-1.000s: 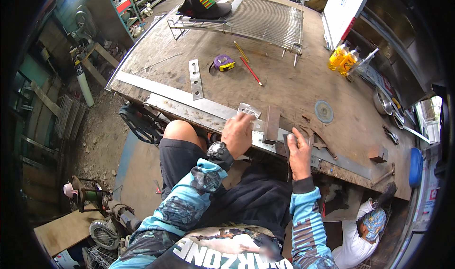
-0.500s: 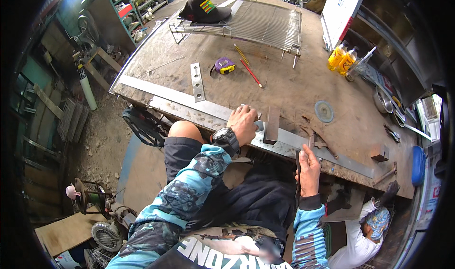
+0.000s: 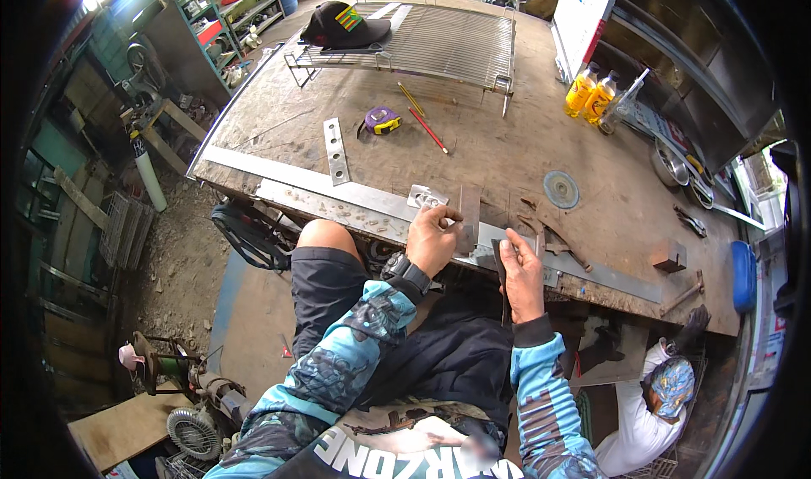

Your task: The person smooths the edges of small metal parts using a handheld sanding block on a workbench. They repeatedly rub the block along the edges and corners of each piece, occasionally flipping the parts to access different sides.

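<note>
On the bench front, a long flat steel strip (image 3: 372,193) runs along the edge. My left hand (image 3: 435,241) is closed, thumb and fingers pinched at the lower left side of a brown-grey rectangular metal piece (image 3: 470,207) standing over the strip. Just behind those fingers lies a small silvery metal part (image 3: 427,196). To the right, my right hand (image 3: 524,280) grips a dark, thin flat bar (image 3: 500,268), held upright with the thumb raised along it; its lower part hangs before my dark clothing. Locking pliers (image 3: 557,241) lie just beyond the right hand.
A drilled flat bar (image 3: 336,151), tape measure (image 3: 382,121), yellow pencil (image 3: 412,99), red pencil (image 3: 429,133) and grinding disc (image 3: 561,189) lie on the bench. Behind stands a wire rack (image 3: 448,48) with a cap (image 3: 342,27). A co-worker (image 3: 646,420) crouches at lower right.
My left hand has shifted from over the silvery part to the metal piece, uncovering that part. The right hand has come left with the dark bar, closer to the left one. The view has shifted slightly.
</note>
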`<move>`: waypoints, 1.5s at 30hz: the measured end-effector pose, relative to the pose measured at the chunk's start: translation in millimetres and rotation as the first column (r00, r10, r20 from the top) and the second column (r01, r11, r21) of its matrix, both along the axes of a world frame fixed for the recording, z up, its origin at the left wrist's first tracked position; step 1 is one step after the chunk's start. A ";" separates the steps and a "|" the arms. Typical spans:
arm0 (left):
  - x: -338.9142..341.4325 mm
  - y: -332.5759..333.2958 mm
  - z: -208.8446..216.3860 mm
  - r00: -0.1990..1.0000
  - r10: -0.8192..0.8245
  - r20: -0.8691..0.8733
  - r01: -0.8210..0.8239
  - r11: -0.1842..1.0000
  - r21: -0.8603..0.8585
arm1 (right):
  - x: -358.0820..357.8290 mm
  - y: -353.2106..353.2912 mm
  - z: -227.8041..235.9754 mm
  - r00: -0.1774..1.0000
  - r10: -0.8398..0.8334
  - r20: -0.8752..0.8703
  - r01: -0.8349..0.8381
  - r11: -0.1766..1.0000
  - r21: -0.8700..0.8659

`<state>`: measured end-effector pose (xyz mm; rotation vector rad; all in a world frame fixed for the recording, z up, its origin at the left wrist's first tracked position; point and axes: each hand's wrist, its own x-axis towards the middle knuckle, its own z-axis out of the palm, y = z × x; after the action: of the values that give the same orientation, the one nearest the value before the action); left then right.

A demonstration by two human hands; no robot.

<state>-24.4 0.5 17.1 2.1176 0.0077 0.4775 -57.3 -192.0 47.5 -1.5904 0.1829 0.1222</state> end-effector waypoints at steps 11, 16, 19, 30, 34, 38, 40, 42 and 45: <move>3.5 -0.7 -10.3 0.967 -0.126 -0.221 0.018 0.902 -0.432 | 25.1 24.1 -43.0 0.987 0.064 0.146 -0.018 0.955 -0.298; -22.3 11.9 26.3 0.929 -0.354 -0.109 0.364 0.927 0.090 | 32.6 21.3 -48.1 0.993 0.048 0.107 -0.021 0.970 -0.242; -22.3 13.1 23.6 0.924 -0.352 -0.152 0.369 0.923 0.105 | 33.9 27.6 -39.5 1.000 0.018 0.019 -0.017 1.000 -0.013; -8.4 13.4 20.8 0.959 -0.272 -0.082 0.279 0.957 0.078 | 34.5 18.9 -17.1 0.994 0.040 -0.102 -0.012 0.966 0.258; -0.3 16.3 19.9 0.938 -0.303 -0.169 0.331 0.926 0.181 | 32.3 10.8 -15.4 0.988 0.074 -0.138 -0.033 0.960 0.279; -5.2 20.1 16.5 0.946 -0.277 -0.167 0.299 0.947 0.120 | 27.9 6.1 -15.2 0.993 -0.007 -0.114 0.028 0.983 0.180; -4.5 20.0 11.3 0.956 -0.271 -0.116 0.283 0.953 0.108 | 30.9 5.3 -22.6 1.000 0.000 0.031 0.003 0.995 -0.102; -4.9 18.4 10.7 0.963 -0.252 -0.092 0.259 0.963 0.079 | 35.3 9.2 -27.8 0.985 0.016 0.174 0.040 0.949 -0.311; -7.4 13.2 11.3 0.969 -0.224 -0.108 0.227 0.974 0.012 | 35.6 19.6 -17.7 0.987 0.058 0.151 0.032 0.846 -0.533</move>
<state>-31.8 13.7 28.4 2.1332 -0.1774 0.2304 -21.7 -172.4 29.9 -2.1531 0.0795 -0.0567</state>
